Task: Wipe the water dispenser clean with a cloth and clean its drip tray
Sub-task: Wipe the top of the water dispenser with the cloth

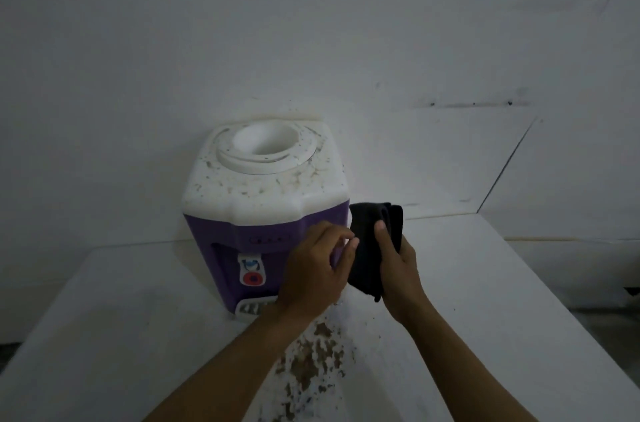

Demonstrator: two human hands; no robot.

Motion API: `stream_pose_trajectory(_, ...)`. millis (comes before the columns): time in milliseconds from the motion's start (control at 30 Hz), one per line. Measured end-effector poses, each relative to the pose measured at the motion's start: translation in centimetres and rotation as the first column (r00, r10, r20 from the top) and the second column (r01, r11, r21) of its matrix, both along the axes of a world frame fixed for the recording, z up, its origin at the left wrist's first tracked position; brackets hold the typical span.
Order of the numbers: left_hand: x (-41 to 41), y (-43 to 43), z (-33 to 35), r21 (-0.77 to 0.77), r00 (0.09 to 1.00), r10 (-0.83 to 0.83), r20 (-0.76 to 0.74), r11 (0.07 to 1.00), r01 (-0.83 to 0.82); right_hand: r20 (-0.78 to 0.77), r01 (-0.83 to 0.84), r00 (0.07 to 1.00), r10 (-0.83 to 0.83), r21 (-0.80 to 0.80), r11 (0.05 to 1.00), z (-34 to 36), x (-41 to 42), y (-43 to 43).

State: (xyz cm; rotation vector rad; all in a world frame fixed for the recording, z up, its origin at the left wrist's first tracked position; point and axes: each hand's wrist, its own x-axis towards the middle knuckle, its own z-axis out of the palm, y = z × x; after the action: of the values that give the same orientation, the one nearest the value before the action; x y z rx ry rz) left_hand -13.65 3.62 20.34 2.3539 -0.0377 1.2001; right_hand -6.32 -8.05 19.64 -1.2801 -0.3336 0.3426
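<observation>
A small water dispenser (256,214) with a purple body and a white top stands on a white table (485,300) against the wall. Its top is speckled with brown dirt around the round bottle well. Two taps, one blue and one red, sit on its front above the white drip tray (251,309). My right hand (401,269) grips a folded black cloth (374,248) just right of the dispenser, thumb on the cloth's face. My left hand (315,269) is in front of the dispenser's right side, its curled fingertips at the cloth's left edge.
Brown dirt flecks (311,362) are scattered over the table in front of me, between my forearms. The white wall rises directly behind the dispenser. The table's right edge drops off near the wall's corner at the right.
</observation>
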Motion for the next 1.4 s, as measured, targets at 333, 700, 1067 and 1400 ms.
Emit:
stream_pose_trajectory(333,-3.1,6.4,0.4,0.237,0.941,0.294,0.167,0.915,-0.327,0.733,0.319,0.677,-0.071,-0.205,0.926,1.3,-1.0,5.2)
stream_pose_trajectory(700,-3.4,8.7,-1.1,0.205,0.936,0.321,0.147,0.916,-0.346,0.912,0.603,0.408,0.033,-0.297,0.74,3.0,-0.6,7.8)
stream_pose_trajectory(1067,-3.5,9.1,-0.9,0.126,0.948,0.265,0.178,0.949,-0.289,0.92,0.616,0.303,0.248,-0.388,0.686,6.8,0.3,10.0)
stream_pose_trajectory(1400,-3.1,9.8,-0.4,0.055,0.944,0.259,0.203,0.96,-0.275,0.912,0.629,0.303,0.277,-0.41,0.661,7.5,-0.1,10.8)
